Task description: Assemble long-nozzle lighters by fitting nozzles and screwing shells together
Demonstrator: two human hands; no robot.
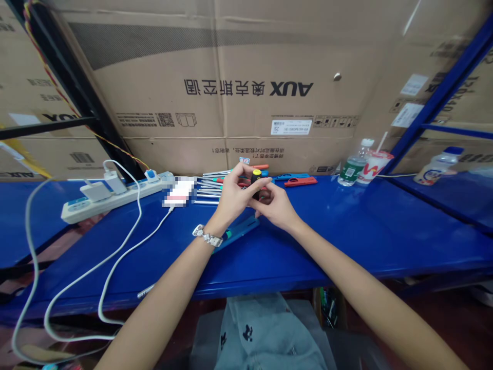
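Note:
Above the blue table, my left hand (236, 192) and my right hand (279, 205) meet with their fingertips curled around a small black handle with a yellow end (256, 174). The fingers cover its lower part, so I cannot tell its full shape. Just behind my left hand lies a row of screwdrivers (208, 194) with metal shafts, their coloured handles partly hidden. A flat blue tool (244, 230) with a green spot rests on the table below my hands. Past my right hand are a red flat tool (302, 181) and a blue one (285, 177).
On the left are a white power strip (115, 198) with chargers, looping white cables (139, 210) and a blurred-out phone (179, 191). A water bottle (351, 169), a lidded cup (373, 167) and a blue-capped bottle (435, 167) stand right. Large cardboard boxes (246, 56) back the blue table (370, 231).

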